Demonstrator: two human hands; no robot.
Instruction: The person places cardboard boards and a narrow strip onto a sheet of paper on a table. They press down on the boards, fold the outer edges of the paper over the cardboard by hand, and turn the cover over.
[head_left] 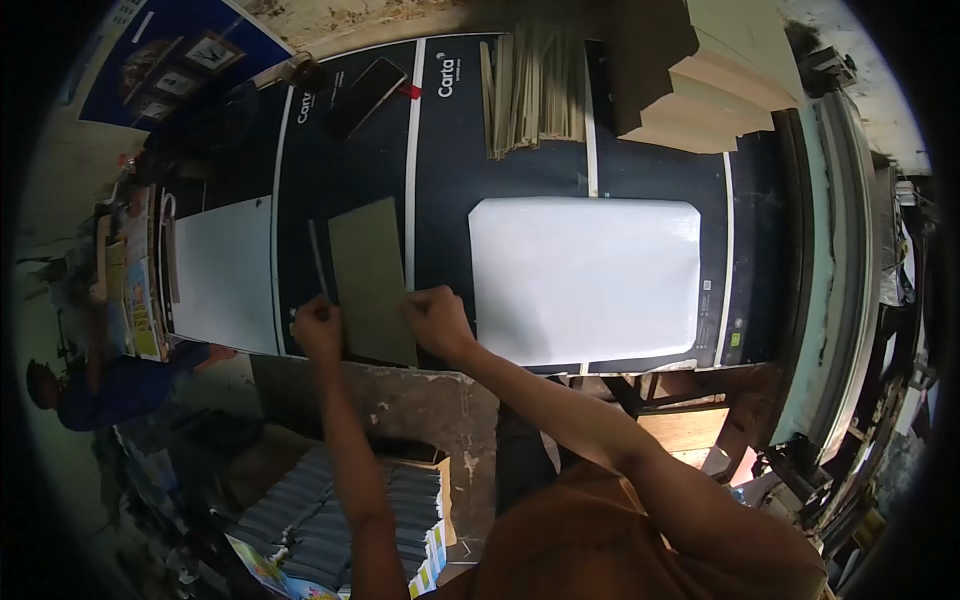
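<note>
Left of the white sheet point(586, 280), the olive board point(368, 280) lies flat on the black tabletop point(445, 160). Your right hand point(438, 318), just left of the sheet, has curled fingers at the board's edge; can't tell if they grip. Your left hand point(318, 328), farther left of the sheet, is bunched at the thin strip point(319, 258); can't tell if pinched. Strip bundle point(535, 95) sits beyond the sheet.

A plain rust-brown cloth top point(560, 545) covers the torso at the near edge, soft and loosely creased, with a brighter orange-brown edge toward the right where light falls on it. The slim left arm point(347, 440) and right arm point(560, 412) are bare past the elbow, ending in an uncovered left grip point(318, 328) and right grip point(438, 322).
</note>
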